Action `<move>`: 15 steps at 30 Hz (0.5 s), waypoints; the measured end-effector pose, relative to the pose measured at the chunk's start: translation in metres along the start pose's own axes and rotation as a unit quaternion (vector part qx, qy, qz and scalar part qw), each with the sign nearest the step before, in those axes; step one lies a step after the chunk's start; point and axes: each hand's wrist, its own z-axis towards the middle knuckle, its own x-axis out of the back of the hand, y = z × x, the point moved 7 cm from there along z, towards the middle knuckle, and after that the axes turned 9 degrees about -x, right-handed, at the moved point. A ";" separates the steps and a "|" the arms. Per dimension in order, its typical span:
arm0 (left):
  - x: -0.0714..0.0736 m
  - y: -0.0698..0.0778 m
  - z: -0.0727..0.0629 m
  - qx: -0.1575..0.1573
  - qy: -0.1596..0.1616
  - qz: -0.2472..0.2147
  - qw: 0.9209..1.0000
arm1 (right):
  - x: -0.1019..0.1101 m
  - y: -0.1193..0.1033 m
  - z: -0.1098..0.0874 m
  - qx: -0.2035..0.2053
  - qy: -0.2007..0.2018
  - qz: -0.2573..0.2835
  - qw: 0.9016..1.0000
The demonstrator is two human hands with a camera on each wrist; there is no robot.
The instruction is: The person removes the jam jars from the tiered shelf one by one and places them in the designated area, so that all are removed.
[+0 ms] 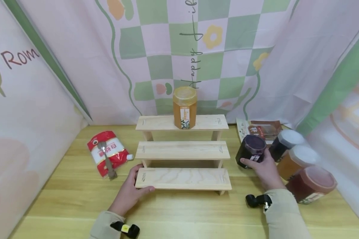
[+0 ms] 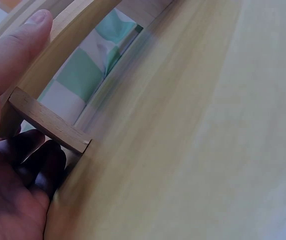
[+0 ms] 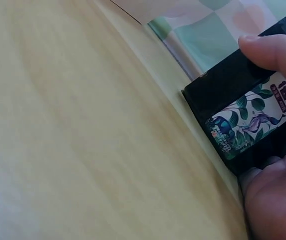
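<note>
A three-step wooden stand [image 1: 182, 177] is on the table, with a jar of amber honey [image 1: 184, 108] upright on its top step. My left hand [image 1: 131, 186] grips the left end of the lowest step, thumb along the front edge. In the left wrist view its curled fingers [image 2: 48, 165] are beside the stand's leg [image 2: 50, 120]. To the right of the stand, my right hand [image 1: 267, 167] holds a dark purple jar [image 1: 251, 151], thumb and fingers on opposite sides. A printed label [image 3: 252, 117] with leaves shows on this jar in the right wrist view.
Right of my right hand, a dark jar [image 1: 279, 147], an amber jar [image 1: 293, 166] and a red jar [image 1: 305, 186] stand in a row. Flat packets [image 1: 267, 127] lie behind them. At left, a spoon [image 1: 107, 161] lies on a red-and-white bag [image 1: 118, 151]. Curtains enclose the table.
</note>
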 end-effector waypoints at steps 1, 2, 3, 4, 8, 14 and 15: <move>0.000 0.000 0.000 0.001 0.001 -0.002 1.000 | 0.000 0.000 0.001 0.003 -0.002 0.000 1.000; 0.000 0.000 0.000 0.001 0.001 -0.002 1.000 | 0.001 0.000 0.002 0.006 -0.004 -0.002 1.000; 0.000 0.000 -0.001 0.001 0.003 -0.002 1.000 | 0.001 -0.001 0.003 0.010 -0.006 -0.004 1.000; 0.000 0.001 -0.001 0.002 0.003 0.000 1.000 | 0.001 -0.002 0.004 0.016 -0.008 -0.004 1.000; 0.000 0.002 -0.001 0.000 0.002 -0.001 1.000 | 0.000 -0.005 0.009 0.024 -0.014 -0.006 1.000; -0.001 0.003 -0.001 0.001 0.001 -0.002 1.000 | -0.001 -0.009 0.018 0.021 -0.015 -0.019 0.999; -0.001 0.003 -0.001 0.000 0.001 0.000 1.000 | -0.001 -0.010 0.020 0.021 -0.017 -0.020 0.999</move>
